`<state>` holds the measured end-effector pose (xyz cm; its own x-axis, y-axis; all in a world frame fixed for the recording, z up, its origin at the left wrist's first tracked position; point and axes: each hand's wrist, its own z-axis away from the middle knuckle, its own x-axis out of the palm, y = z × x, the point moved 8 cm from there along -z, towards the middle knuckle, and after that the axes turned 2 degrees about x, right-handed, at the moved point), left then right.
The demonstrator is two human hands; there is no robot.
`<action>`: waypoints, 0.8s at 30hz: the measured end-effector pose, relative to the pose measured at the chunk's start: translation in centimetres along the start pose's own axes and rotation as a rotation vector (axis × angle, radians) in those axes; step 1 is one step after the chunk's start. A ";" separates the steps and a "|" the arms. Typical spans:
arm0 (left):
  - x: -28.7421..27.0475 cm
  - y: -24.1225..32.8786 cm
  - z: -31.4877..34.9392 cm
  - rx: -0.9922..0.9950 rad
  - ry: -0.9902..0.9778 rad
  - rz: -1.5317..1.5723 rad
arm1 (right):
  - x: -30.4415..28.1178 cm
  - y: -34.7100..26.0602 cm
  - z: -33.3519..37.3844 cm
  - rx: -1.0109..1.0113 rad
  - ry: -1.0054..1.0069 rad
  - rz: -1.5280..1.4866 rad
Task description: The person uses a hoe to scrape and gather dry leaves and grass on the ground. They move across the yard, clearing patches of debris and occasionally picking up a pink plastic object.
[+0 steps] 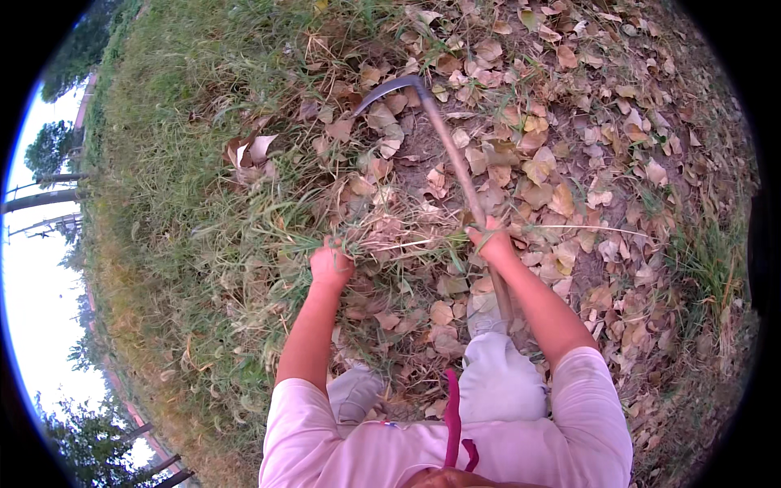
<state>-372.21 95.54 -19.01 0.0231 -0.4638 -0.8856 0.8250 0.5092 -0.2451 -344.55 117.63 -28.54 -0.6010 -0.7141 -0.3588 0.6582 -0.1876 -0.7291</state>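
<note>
A long-handled sickle [454, 154] reaches out ahead of me, its curved metal blade at the far end pointing left over fallen leaves and grass. My right hand [494, 242] is closed around its wooden handle, whose butt end comes back toward my shoe. Grass stems lie by that hand too, and a long pale stalk [586, 228] sticks out to its right. My left hand [332, 263] is closed on a bunch of green grass [301, 241]. Loose stems and dry grass [399, 236] stretch between the two hands. The fingertips of both hands are partly hidden.
Thick tall grass [179, 203] covers the ground on the left. Dry brown leaves [537, 163] are strewn over soil ahead and to the right. A grass tuft [716, 252] stands at the far right. My shoes are just below my hands. Trees and poles show at the left rim.
</note>
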 end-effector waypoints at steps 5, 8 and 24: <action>-4.8 0.5 -3.0 0.031 0.060 -0.131 | 2.1 -3.6 0.4 -0.238 -0.198 0.245; -8.6 3.6 -4.5 0.122 0.191 -0.099 | -0.1 -3.7 3.3 -0.260 -0.179 0.364; 0.5 -4.5 -8.0 -0.344 -0.239 0.320 | -3.0 0.1 4.3 -0.145 -0.257 0.498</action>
<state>-380.45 98.81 -21.50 0.4050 -0.3777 -0.8326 0.5236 0.8424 -0.1274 -340.73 116.91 -25.02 -0.0938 -0.8368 -0.5394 0.7536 0.2944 -0.5877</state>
